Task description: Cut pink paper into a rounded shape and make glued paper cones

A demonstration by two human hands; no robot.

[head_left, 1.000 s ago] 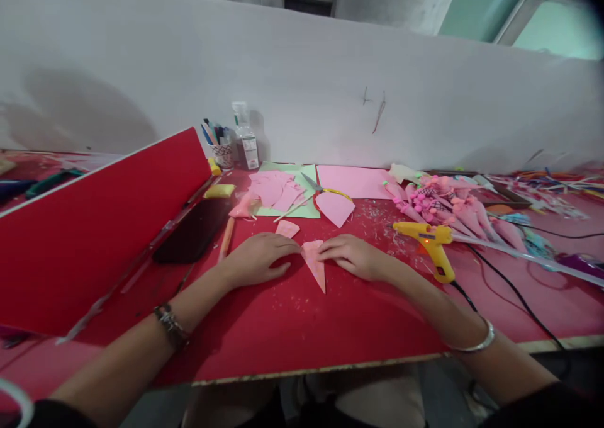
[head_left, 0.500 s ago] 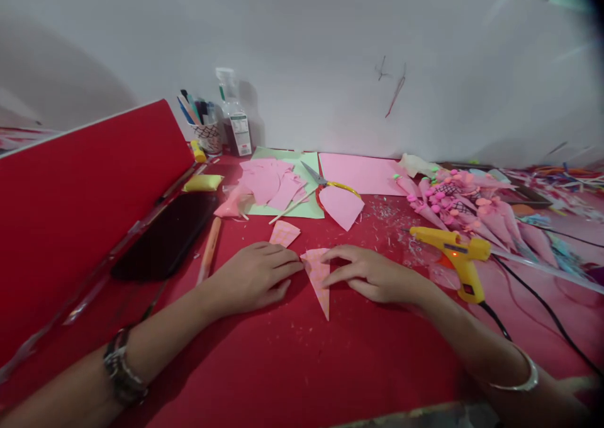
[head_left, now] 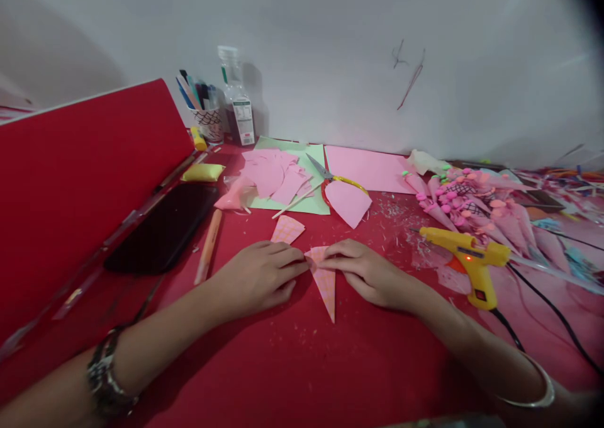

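A pink paper cone (head_left: 325,283) with a grid pattern lies flat on the red table (head_left: 302,365), its tip pointing toward me. My left hand (head_left: 257,275) rests palm down beside it, with fingertips pressed on the cone's upper left edge. On the other side, my right hand (head_left: 365,269) pinches the upper right edge with curled fingers. Another patterned pink wedge (head_left: 287,229) lies just behind my left hand.
A yellow glue gun (head_left: 465,255) with its cord lies to the right, beside a heap of finished pink cones (head_left: 472,204). Scissors (head_left: 330,177), pink paper pieces (head_left: 276,176) and a green sheet lie behind. At the left are a red divider board (head_left: 80,182), a black phone (head_left: 163,230), a pen cup and a bottle.
The view has dropped closer to the table. Both hands stay on the pink cone, with fingertips drawn closer together at its top.
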